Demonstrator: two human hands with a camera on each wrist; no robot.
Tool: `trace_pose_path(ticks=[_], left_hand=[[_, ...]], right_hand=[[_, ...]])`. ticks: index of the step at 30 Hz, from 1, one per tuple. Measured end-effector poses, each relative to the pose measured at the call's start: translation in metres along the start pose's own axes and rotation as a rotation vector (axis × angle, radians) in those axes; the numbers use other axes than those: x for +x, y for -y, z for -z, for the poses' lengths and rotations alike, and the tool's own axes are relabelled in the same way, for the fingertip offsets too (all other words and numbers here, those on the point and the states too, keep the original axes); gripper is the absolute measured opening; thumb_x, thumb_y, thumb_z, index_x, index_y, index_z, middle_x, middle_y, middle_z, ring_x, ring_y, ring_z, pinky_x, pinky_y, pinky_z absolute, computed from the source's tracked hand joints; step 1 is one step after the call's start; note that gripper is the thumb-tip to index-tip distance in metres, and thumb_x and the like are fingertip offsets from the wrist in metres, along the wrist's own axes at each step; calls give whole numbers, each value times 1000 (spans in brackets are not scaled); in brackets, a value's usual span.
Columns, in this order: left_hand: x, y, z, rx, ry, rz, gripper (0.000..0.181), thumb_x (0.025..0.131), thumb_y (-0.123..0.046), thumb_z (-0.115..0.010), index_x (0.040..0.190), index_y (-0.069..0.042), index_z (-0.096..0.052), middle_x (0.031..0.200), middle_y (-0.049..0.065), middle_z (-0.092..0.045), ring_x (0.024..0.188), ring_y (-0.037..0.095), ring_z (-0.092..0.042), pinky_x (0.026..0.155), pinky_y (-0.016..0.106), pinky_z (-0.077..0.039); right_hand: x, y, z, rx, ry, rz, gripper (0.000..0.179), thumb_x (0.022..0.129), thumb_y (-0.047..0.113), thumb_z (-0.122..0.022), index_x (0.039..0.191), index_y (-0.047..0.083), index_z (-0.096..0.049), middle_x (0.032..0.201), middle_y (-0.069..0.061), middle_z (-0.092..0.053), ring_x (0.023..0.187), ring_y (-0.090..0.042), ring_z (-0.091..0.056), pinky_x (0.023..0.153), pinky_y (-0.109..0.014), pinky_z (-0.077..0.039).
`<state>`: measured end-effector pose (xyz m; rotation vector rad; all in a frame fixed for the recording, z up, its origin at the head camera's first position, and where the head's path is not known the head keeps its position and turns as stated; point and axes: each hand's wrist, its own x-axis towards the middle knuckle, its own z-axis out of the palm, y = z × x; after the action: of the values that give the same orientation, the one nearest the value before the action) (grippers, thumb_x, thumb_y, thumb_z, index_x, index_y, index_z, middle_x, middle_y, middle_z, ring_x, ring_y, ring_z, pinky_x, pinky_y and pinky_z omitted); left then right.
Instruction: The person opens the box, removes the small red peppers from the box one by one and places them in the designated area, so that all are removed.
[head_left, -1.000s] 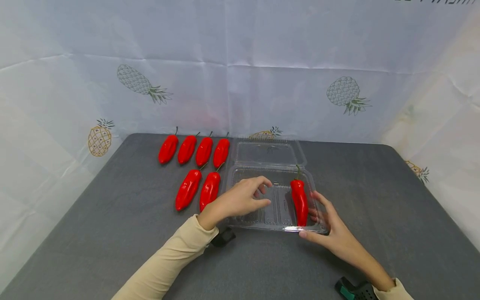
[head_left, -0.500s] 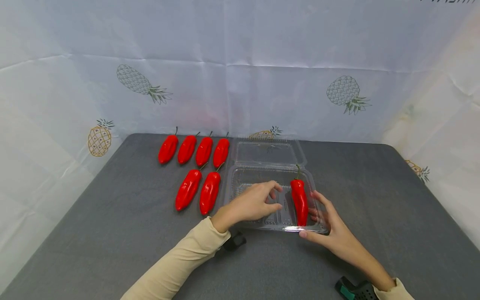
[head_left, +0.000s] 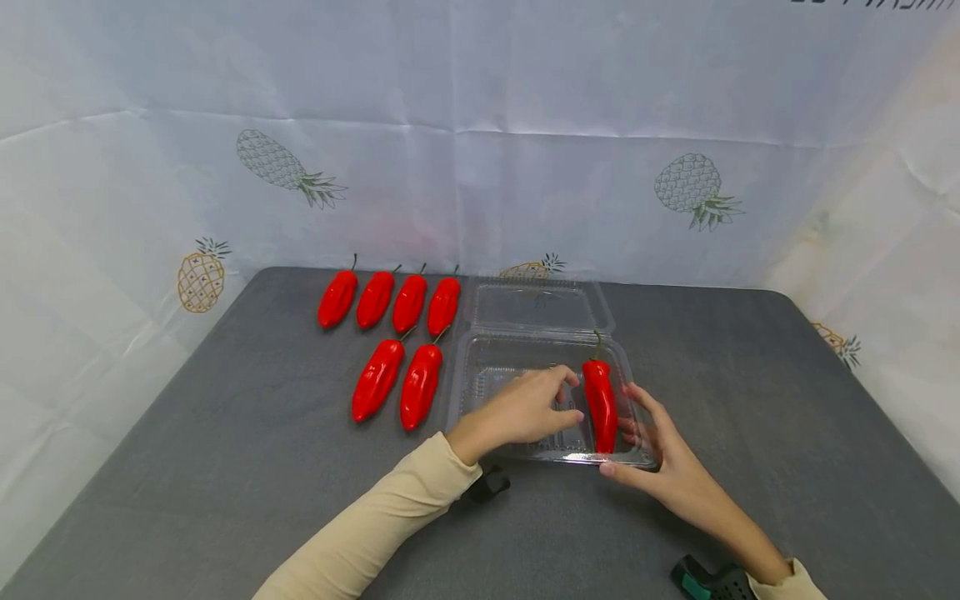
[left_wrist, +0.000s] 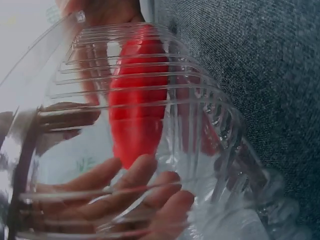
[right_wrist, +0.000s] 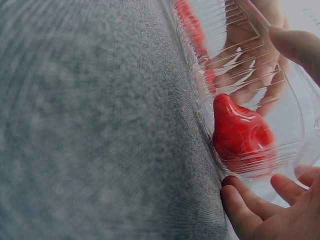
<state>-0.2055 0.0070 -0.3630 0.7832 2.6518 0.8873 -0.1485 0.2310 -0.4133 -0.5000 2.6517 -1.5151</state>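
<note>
A clear plastic clamshell container (head_left: 474,360) lies opened out on the grey table, its lid (head_left: 532,305) folded back behind it. One red chili pepper (head_left: 600,407) with a green stem rests along the right side of the container. My left hand (head_left: 528,408) hovers inside the container just left of that pepper, its fingers loosely bent; in the left wrist view the fingertips (left_wrist: 140,167) appear close to the pepper, but contact cannot be told. At the front right corner my right hand (head_left: 671,458) holds the container, thumb at the front rim and fingers along the right wall.
Several red chili peppers (head_left: 408,304) form a back row on the table left of the container. Two more peppers (head_left: 422,387) lie in front of them. A white pineapple-print cloth (head_left: 495,192) hangs behind the table (head_left: 735,367).
My left hand has moved right across the container toward the pepper inside. The right hand and the container have stayed in place.
</note>
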Motion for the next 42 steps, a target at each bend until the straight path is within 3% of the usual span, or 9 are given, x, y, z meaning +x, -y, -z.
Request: trace_pose_path(ticks=[5,12,16,20,23,29,36,42], left_hand=[[2,-4,-4,20,17,24,47,92,-31,-69,133,-11,-56,104,3,-67,77,9,-56,65,21,-45],[2,-10,-14,4,21,48,51,92,-31,-70,135,-11,-53,103,4,-68,70,9,-56,60,21,-46],[3,-13,-20,-3,4,43,53,92,-31,-69,137,-9,-51,97,4,-66,66,10,-55,56,21,-46],[5,-17,-24,-5,-13,56,53,93,-31,-69,136,-8,-49,86,-1,-61,61,9,-53,53,20,-45],[6,-20,-26,-23,-29,89,52,92,-33,-69,133,-8,-49,81,-3,-59,56,10,-52,50,21,-44],[12,-20,-29,-48,-51,137,59,92,-36,-69,135,-4,-45,76,1,-60,48,12,-51,45,23,-44],[16,-19,-29,-56,-40,151,65,92,-39,-68,139,-1,-43,89,5,-67,55,12,-55,49,23,-46],[17,-15,-28,-116,-14,153,62,93,-27,-64,144,-2,-41,77,0,-61,50,12,-51,47,24,-45]], right_hand=[[-1,-1,1,-4,-5,4,101,84,15,-78,158,10,-10,159,-24,-21,127,-52,-51,97,-56,-48],[-1,-1,0,-3,-2,1,99,85,16,-78,158,10,-11,159,-22,-22,127,-49,-53,98,-42,-53],[-2,-1,0,8,6,6,99,86,16,-77,158,11,-10,160,-22,-21,128,-48,-52,99,-49,-50],[-2,-1,0,10,8,9,99,85,15,-77,158,14,-10,160,-20,-21,128,-46,-52,98,-28,-52],[-2,0,0,13,9,16,99,85,15,-77,158,15,-10,160,-19,-21,128,-46,-52,94,-13,-46],[-2,1,0,11,13,16,99,85,16,-77,158,16,-11,161,-17,-21,128,-45,-52,93,-13,-47],[-2,0,0,3,7,11,99,85,17,-78,158,17,-11,160,-18,-22,128,-45,-53,93,-12,-46],[-2,-1,-1,8,2,20,99,85,15,-78,158,16,-12,160,-18,-23,127,-45,-54,94,-13,-45]])
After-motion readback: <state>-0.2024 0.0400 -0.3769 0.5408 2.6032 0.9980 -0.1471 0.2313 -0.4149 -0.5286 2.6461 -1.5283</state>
